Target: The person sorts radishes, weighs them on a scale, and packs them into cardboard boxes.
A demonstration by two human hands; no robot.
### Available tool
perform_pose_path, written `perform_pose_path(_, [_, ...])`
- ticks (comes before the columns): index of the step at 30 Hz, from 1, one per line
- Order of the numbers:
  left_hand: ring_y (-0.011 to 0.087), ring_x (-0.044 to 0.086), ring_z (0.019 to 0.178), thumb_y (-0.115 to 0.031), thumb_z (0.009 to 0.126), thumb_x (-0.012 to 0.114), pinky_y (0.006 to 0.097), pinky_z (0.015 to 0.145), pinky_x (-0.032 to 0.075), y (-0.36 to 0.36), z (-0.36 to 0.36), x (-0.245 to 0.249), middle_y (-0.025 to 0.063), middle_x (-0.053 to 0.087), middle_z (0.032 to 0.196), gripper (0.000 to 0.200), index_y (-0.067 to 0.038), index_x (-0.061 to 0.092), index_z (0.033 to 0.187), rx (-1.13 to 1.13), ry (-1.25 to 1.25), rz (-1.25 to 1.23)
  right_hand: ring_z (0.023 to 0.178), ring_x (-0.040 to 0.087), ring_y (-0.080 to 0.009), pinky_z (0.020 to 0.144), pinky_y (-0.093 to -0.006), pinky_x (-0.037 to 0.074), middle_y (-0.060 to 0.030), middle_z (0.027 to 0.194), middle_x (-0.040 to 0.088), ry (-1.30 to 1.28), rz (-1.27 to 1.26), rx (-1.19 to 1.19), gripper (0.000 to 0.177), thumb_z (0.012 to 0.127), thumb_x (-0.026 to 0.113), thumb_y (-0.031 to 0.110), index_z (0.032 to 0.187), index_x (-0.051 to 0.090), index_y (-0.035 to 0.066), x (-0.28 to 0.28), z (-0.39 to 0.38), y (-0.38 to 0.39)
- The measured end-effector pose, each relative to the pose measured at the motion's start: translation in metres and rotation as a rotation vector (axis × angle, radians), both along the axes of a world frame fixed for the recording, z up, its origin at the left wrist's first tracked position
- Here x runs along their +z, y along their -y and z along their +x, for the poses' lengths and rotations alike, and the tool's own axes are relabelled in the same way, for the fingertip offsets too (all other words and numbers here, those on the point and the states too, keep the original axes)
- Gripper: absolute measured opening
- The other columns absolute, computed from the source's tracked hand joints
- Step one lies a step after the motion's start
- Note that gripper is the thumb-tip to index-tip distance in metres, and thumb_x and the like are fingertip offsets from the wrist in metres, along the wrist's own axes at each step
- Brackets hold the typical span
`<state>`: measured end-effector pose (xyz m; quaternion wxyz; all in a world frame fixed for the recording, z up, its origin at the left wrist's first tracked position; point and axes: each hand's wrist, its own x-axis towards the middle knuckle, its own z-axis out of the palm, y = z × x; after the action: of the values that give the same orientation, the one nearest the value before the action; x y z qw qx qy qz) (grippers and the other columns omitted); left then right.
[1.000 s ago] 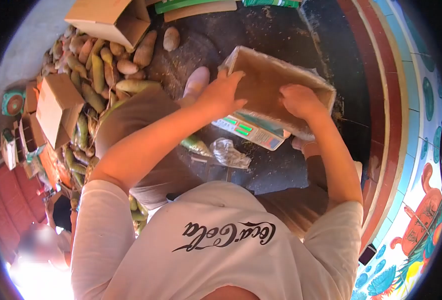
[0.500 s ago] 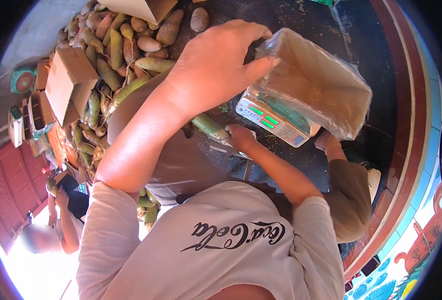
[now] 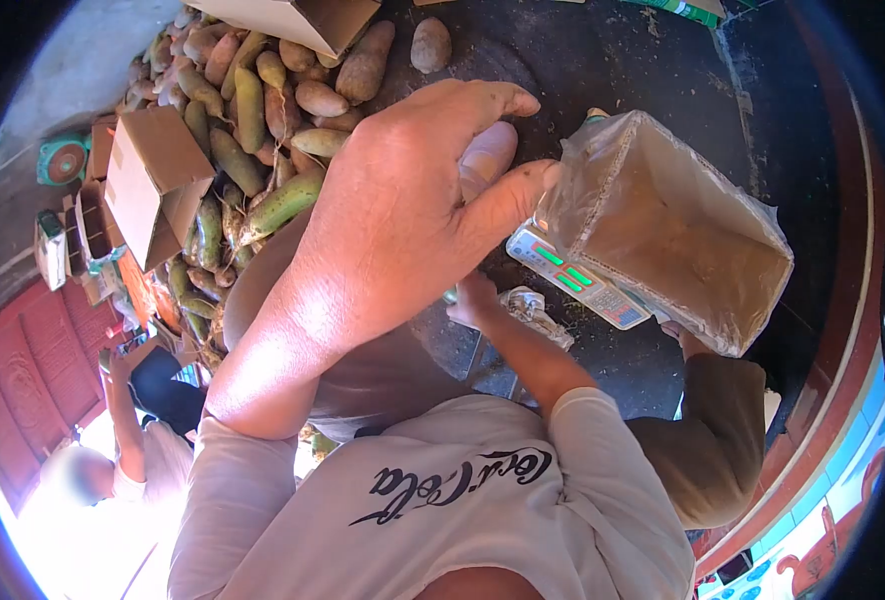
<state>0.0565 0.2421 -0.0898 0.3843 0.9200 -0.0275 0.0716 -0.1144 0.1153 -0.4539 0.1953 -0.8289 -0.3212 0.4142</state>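
My left hand (image 3: 413,190) is raised, its thumb and forefinger curved and apart, thumb tip right at the near edge of a plastic-lined cardboard box (image 3: 698,235). Between those two fingers a pinkish rounded thing (image 3: 488,155) shows; I cannot tell whether the hand touches it. The box sits tilted on a white digital scale (image 3: 580,275) with green-lit displays. My right hand (image 3: 478,300) is lower, closed around a green radish (image 3: 450,296), most of which is hidden by my left arm. Beside it lies crumpled clear plastic (image 3: 538,312).
A heap of green and reddish radishes (image 3: 248,110) covers the floor at upper left. An open cardboard box (image 3: 148,180) stands against it, with another box (image 3: 308,20) above. One radish (image 3: 431,45) lies apart. Another person (image 3: 128,460) is at lower left.
The view has shifted, so the box and scale appear farther right and lower. My left hand has moved lower in view. The green radish in my right hand is now mostly hidden.
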Motion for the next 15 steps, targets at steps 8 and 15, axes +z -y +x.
perform_pose_path(8, [0.0204,0.060,0.095,-0.021,0.083,0.061,0.0301,0.083,0.046,-0.006,-0.016,-0.010,0.0166,0.062,0.102,0.036,0.004,0.057,0.108,-0.070,-0.267,-0.057,0.103,0.052,-0.0170,0.088,-0.0294,0.041,-0.0095,0.114,0.055,-1.127,0.029,-0.358,0.062,0.077,0.062,0.029,0.129,0.042,0.001,0.122,0.060,0.078])
perform_pose_path(15, [0.0207,0.054,0.103,-0.029,0.082,0.064,0.0310,0.088,0.042,-0.022,-0.046,-0.094,0.0112,0.056,0.112,0.050,0.000,0.049,0.120,-0.186,-0.749,-0.375,0.108,0.050,-0.0180,0.091,-0.0310,0.042,-0.0132,0.126,0.045,-1.157,0.540,-0.584,0.078,0.077,0.060,0.027,0.141,0.021,0.004,0.233,0.083,0.130])
